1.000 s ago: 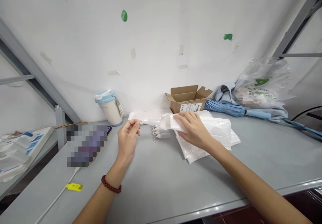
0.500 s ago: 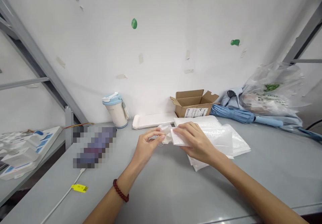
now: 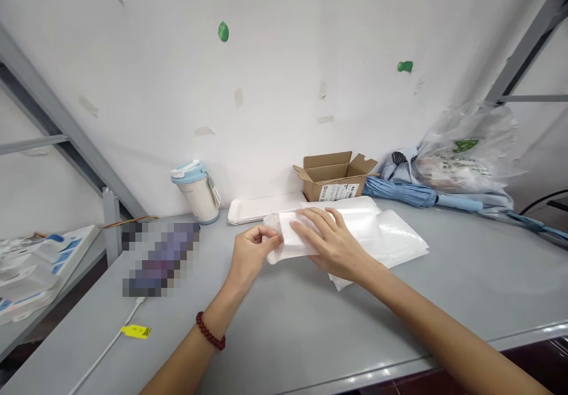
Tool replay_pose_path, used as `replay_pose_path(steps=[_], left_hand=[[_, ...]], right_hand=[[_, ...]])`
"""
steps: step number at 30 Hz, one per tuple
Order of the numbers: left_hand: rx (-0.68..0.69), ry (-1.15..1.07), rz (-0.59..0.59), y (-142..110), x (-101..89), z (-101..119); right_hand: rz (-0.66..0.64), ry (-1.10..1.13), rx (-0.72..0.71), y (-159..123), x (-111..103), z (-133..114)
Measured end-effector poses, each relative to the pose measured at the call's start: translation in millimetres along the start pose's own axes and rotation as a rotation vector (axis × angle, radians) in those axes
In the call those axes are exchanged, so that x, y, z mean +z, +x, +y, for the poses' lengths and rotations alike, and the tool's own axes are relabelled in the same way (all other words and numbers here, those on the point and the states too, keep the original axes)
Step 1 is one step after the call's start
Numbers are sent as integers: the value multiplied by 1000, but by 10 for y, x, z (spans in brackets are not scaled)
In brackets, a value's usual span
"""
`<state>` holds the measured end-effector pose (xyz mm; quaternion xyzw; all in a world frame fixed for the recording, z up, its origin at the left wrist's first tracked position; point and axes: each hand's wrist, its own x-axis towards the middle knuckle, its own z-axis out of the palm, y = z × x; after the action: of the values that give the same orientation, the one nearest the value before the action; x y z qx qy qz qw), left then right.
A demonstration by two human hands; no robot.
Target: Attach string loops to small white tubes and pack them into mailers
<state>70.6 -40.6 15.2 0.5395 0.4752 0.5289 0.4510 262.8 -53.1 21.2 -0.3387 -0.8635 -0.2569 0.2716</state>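
My left hand [image 3: 252,252], with a dark red bead bracelet on the wrist, is closed in a pinch at the left end of a white plastic packing bag [image 3: 290,242]. That end is see-through and spread fairly flat. Across the bag's top lie the fingers of my right hand [image 3: 332,242], which grips it with the thumb mostly hidden beneath. More white translucent bags [image 3: 406,238] lie on the table under and to the right of the held one. Whether anything is inside the held bag, I cannot tell.
Along the wall stand a blue-lidded cup [image 3: 196,193], a flat white packet [image 3: 255,209] and an open cardboard box [image 3: 335,177]. A blue umbrella [image 3: 399,192] and a clear plastic bag [image 3: 465,146] lie at right. At left is a blurred-out device [image 3: 162,259] with a white cable [image 3: 106,350].
The crumpled clear piece between my hands now lies flat as the bag's left end. My right fingers have spread over the bag's top. The view has shifted slightly.
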Motion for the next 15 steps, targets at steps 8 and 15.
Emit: replay_pose_path(steps=[8,15], left_hand=[[-218,-251,24,39,-2,11],[-330,-265,-79,2,38,-15]], right_hand=[[-13,-96,-21,-35,74,-11],[20,-103,-73,-17,85,-108]])
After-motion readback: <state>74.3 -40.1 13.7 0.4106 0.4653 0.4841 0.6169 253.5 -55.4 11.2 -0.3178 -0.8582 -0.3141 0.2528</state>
